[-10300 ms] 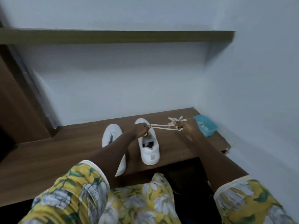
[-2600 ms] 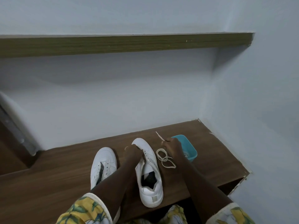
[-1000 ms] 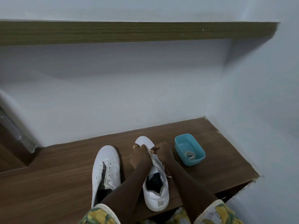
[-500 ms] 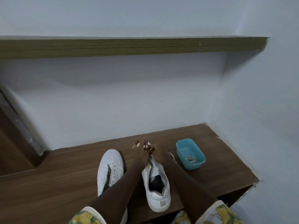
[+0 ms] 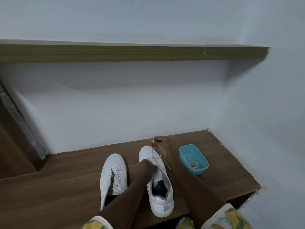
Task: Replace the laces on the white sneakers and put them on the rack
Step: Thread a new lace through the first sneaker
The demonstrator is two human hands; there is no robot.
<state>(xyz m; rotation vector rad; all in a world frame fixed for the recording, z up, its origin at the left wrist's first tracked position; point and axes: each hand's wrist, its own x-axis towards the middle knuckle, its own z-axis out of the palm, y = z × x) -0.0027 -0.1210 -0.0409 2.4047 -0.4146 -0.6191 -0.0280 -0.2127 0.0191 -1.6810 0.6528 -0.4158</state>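
Observation:
Two white sneakers stand side by side on a brown wooden surface (image 5: pixel 57 187). The left sneaker (image 5: pixel 113 176) has bare eyelets and no lace. On the right sneaker (image 5: pixel 160 187), a cream lace (image 5: pixel 154 153) runs from the front eyelets up and away toward the wall. My right hand (image 5: pixel 162 144) pinches the end of that lace beyond the toe, pulling it taut. My left hand (image 5: pixel 149 164) grips the sneaker's upper at the eyelets; its fingers are mostly hidden behind the wrist.
A small teal tub (image 5: pixel 193 158) with a coiled lace (image 5: pixel 194 165) in it sits to the right of the shoes. A wooden shelf (image 5: pixel 132 52) runs along the wall above. White walls close in behind and on the right. The surface ends at right in an edge.
My right hand has drawn the lace end out past the toe toward the wall. My left hand dropped back from the toe to the eyelets.

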